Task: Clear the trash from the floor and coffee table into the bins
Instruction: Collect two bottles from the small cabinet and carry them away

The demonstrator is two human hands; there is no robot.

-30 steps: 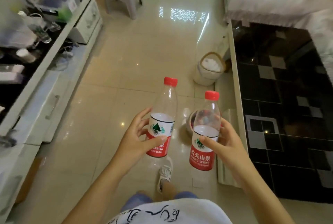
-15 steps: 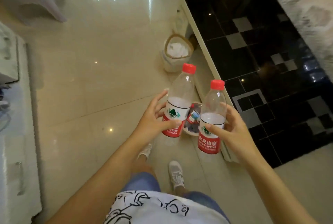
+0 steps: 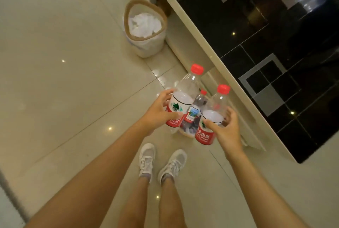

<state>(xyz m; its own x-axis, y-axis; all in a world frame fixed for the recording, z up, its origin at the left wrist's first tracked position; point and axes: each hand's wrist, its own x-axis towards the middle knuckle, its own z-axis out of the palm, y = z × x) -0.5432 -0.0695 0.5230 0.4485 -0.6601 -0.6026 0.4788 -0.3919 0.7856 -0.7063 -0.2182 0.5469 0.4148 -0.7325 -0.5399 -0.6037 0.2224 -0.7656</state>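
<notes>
While the person stands over the near bin [image 3: 185,132], the left hand [image 3: 157,115] is clamped round one bottle [image 3: 183,99] and the right hand [image 3: 226,128] round a second bottle [image 3: 211,117], both just above a bin already holding bottles. Releasing them low and one after another should keep them from bouncing out. A far bin [image 3: 145,27] holds white paper, left of the coffee table [image 3: 192,18].

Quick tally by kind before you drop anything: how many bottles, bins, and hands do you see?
Bottles: 3, the bottle in the left hand, the bottle in the right hand, and a smaller bottle already in the near bin.
Bins: 2, the near bin under the bottles and the far bin holding white paper.
Hands: 2, left hand, right hand.
Total: 7.
</notes>
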